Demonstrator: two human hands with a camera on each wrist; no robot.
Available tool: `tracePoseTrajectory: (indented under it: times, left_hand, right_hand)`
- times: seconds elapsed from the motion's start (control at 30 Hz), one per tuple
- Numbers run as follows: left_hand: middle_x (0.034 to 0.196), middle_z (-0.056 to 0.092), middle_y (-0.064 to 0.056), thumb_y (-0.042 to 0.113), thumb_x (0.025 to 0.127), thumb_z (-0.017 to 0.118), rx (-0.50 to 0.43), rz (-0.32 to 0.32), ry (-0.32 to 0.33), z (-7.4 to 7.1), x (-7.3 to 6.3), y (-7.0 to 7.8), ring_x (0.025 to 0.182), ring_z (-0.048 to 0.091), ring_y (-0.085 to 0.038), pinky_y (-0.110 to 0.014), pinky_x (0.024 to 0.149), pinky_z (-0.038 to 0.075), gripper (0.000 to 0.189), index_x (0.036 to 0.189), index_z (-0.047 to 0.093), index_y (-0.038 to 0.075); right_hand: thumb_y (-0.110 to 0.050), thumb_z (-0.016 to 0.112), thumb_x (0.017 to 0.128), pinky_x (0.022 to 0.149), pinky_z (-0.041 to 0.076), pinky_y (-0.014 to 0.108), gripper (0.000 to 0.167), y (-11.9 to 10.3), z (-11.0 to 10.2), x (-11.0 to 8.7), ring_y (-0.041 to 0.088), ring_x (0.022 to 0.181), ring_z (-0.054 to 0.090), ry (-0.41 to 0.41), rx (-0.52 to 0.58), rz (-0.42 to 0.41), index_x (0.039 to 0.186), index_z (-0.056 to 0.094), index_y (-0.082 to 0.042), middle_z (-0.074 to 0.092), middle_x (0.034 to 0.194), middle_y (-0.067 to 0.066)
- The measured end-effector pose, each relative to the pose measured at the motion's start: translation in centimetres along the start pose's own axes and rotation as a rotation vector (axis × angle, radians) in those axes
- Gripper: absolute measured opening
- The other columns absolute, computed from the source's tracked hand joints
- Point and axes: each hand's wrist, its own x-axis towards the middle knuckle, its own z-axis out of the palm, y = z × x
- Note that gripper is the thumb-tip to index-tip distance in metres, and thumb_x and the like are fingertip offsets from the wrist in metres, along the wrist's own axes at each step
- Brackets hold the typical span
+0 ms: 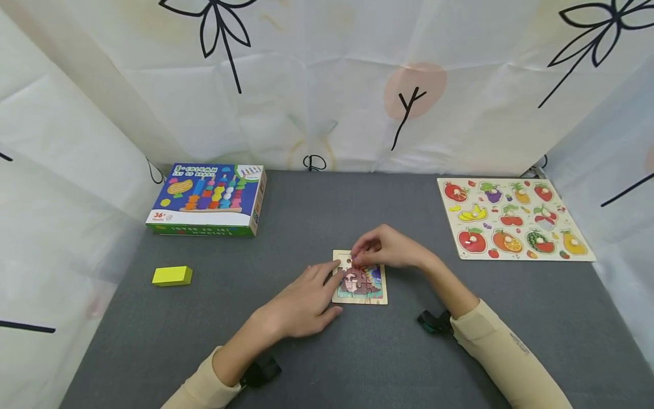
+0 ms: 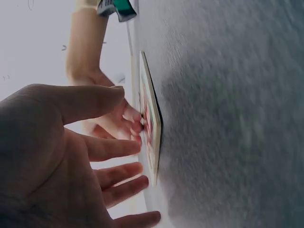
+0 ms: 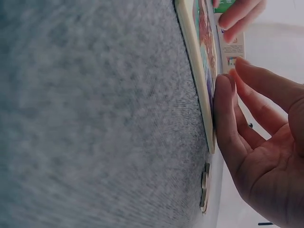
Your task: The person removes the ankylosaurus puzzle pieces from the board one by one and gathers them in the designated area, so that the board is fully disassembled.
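Both hands are on the little wooden jigsaw puzzle (image 1: 360,301), which lies flat near the middle of the grey bench (image 1: 306,227), its picture a brown animal over a strip of green-blue. Here's the left hand (image 1: 306,298), palm down and fingers spread, fingertips at the puzzle's left edge, the thumb standing well away from the others, just outside the near left corner. Nothing is held in it; the left wrist view shows the gaps between those fingers clearly. And across to the right hand (image 1: 388,248), reaching over the far right part of the board with its fingers curled and bunched, thumb and fingertips pinching a small reddish puzzle piece (image 1: 355,262), right down at the puzzle's surface. Those fingers hide most of the piece, so whether it sits in its slot I cannot tell. In the right wrist view, a thin flat object (image 3: 204,189) rests on the bench just past the puzzle's edge, seen too edge-on to identify. Farther off, the bead-set box (image 1: 206,200) lies at the back left, a yellow block (image 1: 172,276) in front of it, and a fruit peg puzzle (image 1: 516,220) lies at the back right, before a white printed cloth (image 1: 327,102).
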Motion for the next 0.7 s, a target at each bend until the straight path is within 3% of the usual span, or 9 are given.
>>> tracePoseTrajectory:
  times: [0.17, 0.37, 0.7]
  left_hand:
    - [0.176, 0.036, -0.012, 0.038, 0.112, 0.059, 0.009, 0.061, -0.025, 0.3, 0.3, 0.8, 0.165, 0.034, -0.030, -0.059, 0.133, 0.032, 0.070, 0.169, 0.036, 0.005]
    - [0.183, 0.023, -0.006, 0.042, 0.113, 0.055, -0.002, 0.038, -0.095, 0.7, 0.6, 1.4, 0.171, 0.021, -0.024, -0.058, 0.136, 0.026, 0.074, 0.173, 0.027, 0.010]
    - [0.184, 0.021, -0.005, 0.041, 0.113, 0.055, 0.010, 0.042, -0.095, 0.8, 0.6, 1.3, 0.171, 0.021, -0.024, -0.057, 0.137, 0.025, 0.072, 0.172, 0.029, 0.009]
  right_hand:
    - [-0.006, 0.074, 0.101, 0.067, 0.060, 0.026, 0.014, -0.2, 0.1, 0.5, 0.013, 0.076, 0.073, -0.009, -0.032, 0.019, 0.112, 0.081, 0.001, 0.080, 0.093, 0.015]
    - [-0.006, 0.076, 0.100, 0.064, 0.055, 0.021, 0.013, -0.6, 0.4, 1.0, 0.013, 0.069, 0.067, -0.015, -0.094, 0.032, 0.109, 0.082, -0.002, 0.078, 0.085, 0.011]
    - [-0.004, 0.075, 0.099, 0.060, 0.048, 0.020, 0.010, -1.0, 0.6, 1.0, 0.006, 0.062, 0.055, -0.017, -0.117, 0.011, 0.107, 0.081, 0.000, 0.068, 0.078, 0.006]
